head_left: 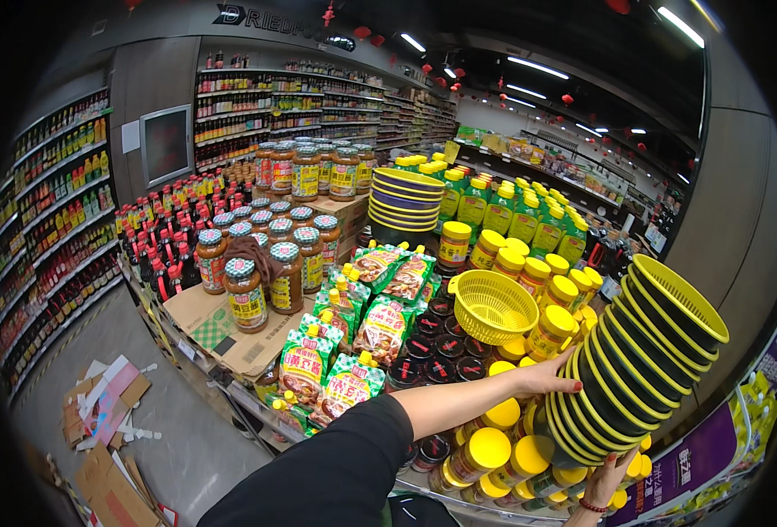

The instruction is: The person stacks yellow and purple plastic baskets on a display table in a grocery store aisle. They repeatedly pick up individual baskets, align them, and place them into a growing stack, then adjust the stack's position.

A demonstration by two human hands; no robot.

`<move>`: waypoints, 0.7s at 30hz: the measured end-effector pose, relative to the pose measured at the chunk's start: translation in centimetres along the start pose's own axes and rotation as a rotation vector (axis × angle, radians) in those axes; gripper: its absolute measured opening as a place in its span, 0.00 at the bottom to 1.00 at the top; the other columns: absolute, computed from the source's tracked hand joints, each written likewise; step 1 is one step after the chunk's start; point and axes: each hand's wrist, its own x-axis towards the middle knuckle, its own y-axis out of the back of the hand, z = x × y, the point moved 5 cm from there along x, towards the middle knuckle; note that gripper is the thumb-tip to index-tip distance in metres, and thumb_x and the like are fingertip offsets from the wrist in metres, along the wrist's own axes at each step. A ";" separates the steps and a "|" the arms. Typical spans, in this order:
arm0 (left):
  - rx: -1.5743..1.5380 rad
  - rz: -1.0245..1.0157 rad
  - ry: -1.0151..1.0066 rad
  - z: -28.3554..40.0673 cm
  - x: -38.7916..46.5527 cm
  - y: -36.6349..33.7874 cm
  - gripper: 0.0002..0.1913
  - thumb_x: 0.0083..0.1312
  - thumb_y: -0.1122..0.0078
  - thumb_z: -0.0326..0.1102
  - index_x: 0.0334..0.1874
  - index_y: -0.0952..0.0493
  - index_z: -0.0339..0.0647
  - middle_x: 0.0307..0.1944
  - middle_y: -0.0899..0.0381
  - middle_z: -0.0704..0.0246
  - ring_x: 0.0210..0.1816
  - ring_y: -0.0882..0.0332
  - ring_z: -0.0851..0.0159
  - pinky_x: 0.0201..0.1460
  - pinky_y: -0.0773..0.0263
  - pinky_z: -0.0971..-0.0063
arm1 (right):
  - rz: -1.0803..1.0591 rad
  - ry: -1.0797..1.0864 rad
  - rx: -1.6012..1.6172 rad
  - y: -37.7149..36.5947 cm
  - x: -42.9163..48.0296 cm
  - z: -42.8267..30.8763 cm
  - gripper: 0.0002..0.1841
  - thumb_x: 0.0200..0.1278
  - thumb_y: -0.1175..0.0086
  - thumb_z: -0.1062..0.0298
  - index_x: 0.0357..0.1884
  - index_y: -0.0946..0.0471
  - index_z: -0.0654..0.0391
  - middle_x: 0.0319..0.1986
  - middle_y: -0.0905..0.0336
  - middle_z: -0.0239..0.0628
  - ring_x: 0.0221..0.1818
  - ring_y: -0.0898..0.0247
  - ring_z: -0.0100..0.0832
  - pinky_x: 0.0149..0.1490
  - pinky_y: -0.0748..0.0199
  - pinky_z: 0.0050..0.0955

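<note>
A tall nested stack of black plastic basins with yellow rims (632,359) leans to the right in both hands, a yellow strainer basket (685,296) at its upper end. Against the side of the stack, my left hand (546,379) grips the rims. Beneath its lower end is my right hand (607,481), with a red bead bracelet on the wrist; some of its fingers are hidden. Just left of the stack, a single yellow colander (496,308) rests on jars. Yellow-lidded jars (481,451) spread below and behind the stack.
Green-and-white sauce pouches (346,382) and dark-lidded jars (438,349) lie left of my arm. Further back stand bean-paste jars (250,296), another basin stack (405,201) and green bottles (504,214). Flattened cardboard (115,484) litters the floor. A purple display panel (685,454) borders the right.
</note>
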 end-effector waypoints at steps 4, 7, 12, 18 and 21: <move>-0.056 -0.004 0.002 1.6 0.0 -0.4 0.63 0.49 0.30 0.57 0.72 0.69 0.40 0.70 0.50 0.57 0.69 0.50 0.62 0.69 0.52 0.71 | 0.046 -0.011 -0.093 0.0 0.8 -1.2 0.48 0.56 0.38 0.58 0.71 0.58 0.58 0.66 0.48 0.42 0.65 0.46 0.37 0.66 0.45 0.34; -0.095 -0.021 -0.051 4.0 -0.3 -0.8 0.60 0.50 0.30 0.54 0.73 0.67 0.41 0.70 0.49 0.59 0.69 0.50 0.63 0.69 0.53 0.72 | -0.009 0.072 -0.380 -1.6 1.0 -4.5 0.46 0.58 0.47 0.48 0.71 0.57 0.56 0.67 0.51 0.46 0.65 0.46 0.40 0.65 0.42 0.37; 0.013 0.007 -0.122 9.3 -1.6 -0.6 0.57 0.53 0.31 0.52 0.73 0.66 0.44 0.69 0.47 0.59 0.68 0.48 0.62 0.69 0.52 0.72 | -0.041 0.195 -0.697 -7.0 0.6 -10.2 0.52 0.53 0.57 0.25 0.71 0.52 0.55 0.68 0.53 0.53 0.66 0.49 0.50 0.64 0.41 0.52; 0.016 0.036 -0.198 15.7 -6.8 1.6 0.58 0.53 0.31 0.51 0.72 0.67 0.37 0.67 0.45 0.58 0.67 0.46 0.64 0.69 0.49 0.72 | -0.178 0.225 -0.558 -14.4 -0.9 -12.0 0.48 0.57 0.59 0.28 0.71 0.53 0.53 0.67 0.50 0.49 0.65 0.45 0.44 0.62 0.38 0.51; -0.003 0.069 -0.218 18.6 -10.1 3.7 0.56 0.53 0.31 0.53 0.72 0.64 0.39 0.66 0.43 0.59 0.66 0.45 0.64 0.68 0.48 0.72 | -0.271 0.142 -0.290 -18.1 -1.4 -11.1 0.44 0.61 0.56 0.36 0.71 0.55 0.55 0.67 0.50 0.45 0.65 0.46 0.41 0.65 0.40 0.44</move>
